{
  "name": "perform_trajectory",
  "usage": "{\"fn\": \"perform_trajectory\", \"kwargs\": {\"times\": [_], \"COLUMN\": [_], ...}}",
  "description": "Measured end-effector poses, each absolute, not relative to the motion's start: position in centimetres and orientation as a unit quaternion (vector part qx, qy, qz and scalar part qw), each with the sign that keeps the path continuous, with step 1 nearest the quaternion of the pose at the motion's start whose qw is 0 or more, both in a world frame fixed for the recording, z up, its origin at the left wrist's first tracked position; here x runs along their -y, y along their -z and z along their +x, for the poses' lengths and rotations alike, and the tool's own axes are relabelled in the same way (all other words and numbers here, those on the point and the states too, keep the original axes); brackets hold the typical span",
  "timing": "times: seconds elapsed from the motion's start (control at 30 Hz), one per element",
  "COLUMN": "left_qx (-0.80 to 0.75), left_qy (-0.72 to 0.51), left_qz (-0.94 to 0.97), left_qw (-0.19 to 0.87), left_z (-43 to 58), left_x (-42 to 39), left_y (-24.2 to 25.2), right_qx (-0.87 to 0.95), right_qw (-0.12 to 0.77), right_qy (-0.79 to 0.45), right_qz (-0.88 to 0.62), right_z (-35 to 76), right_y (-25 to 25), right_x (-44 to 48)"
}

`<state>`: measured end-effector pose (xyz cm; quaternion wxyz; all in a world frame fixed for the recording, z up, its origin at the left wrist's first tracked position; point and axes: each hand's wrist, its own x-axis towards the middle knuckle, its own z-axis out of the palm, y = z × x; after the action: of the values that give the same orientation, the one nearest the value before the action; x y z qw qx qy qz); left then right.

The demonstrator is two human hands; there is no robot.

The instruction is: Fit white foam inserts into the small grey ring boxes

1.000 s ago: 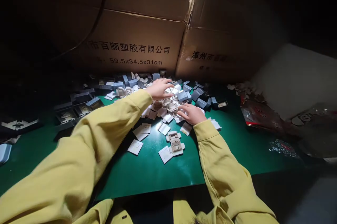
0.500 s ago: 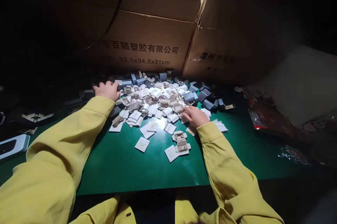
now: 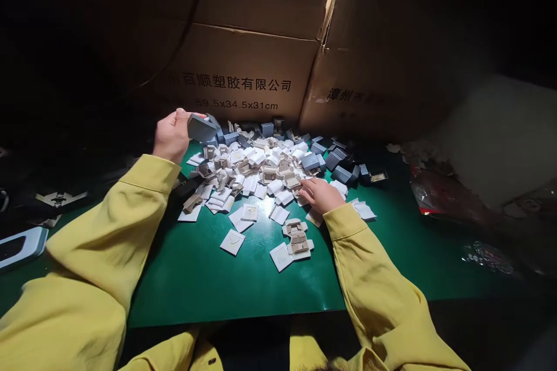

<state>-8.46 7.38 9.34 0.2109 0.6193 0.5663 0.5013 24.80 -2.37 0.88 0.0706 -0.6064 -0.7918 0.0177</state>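
Observation:
My left hand (image 3: 173,134) is raised above the left side of the green mat (image 3: 217,284), its fingers closed round a small grey-blue box (image 3: 201,126). My right hand (image 3: 319,193) rests fingers-down on the near right edge of a heap of small white and beige card inserts (image 3: 255,170), fingertips curled on the cards. Several more grey-blue boxes (image 3: 324,159) lie along the back and right of the heap. A few loose white cards (image 3: 232,241) lie nearer me on the mat.
Two large cardboard cartons (image 3: 243,75) stand close behind the heap. Dark trays and a flat device (image 3: 20,246) sit at the left edge. Crinkled plastic bags (image 3: 439,197) and a pale slab (image 3: 496,133) lie at the right.
My left hand moved from the heap's middle to the far left, closed on a grey-blue box and lifted it. My right hand stayed at the heap's right edge.

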Motion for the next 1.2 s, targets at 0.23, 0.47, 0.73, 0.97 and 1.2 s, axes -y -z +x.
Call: {"fn": "perform_trajectory", "kwargs": {"times": [0.23, 0.47, 0.73, 0.97, 1.2], "left_qx": [-0.379, -0.392, -0.315, -0.26, -0.258], "left_qy": [-0.445, -0.404, -0.371, -0.31, -0.367], "left_qz": [0.429, 0.319, 0.429, 0.466, 0.446], "left_qw": [0.689, 0.762, 0.761, 0.787, 0.775], "left_z": [1.3, 2.1, 2.0, 2.3, 2.6], "left_x": [-3.3, -3.7, -3.0, -2.2, -2.5], "left_y": [-3.7, -0.3, 0.5, 0.5, 0.8], "right_qx": [0.791, 0.764, 0.525, 0.469, 0.445], "right_qw": [0.176, 0.277, 0.542, 0.508, 0.474], "right_qy": [-0.058, -0.095, -0.343, -0.533, -0.57], "right_qz": [-0.584, -0.575, -0.56, -0.488, -0.502], "right_z": [24.5, 24.2, 22.1, 18.2, 18.2], "right_y": [-0.8, -0.7, -1.7, -2.0, -1.5], "right_x": [2.2, 2.1, 3.0, 4.7, 4.6]}}
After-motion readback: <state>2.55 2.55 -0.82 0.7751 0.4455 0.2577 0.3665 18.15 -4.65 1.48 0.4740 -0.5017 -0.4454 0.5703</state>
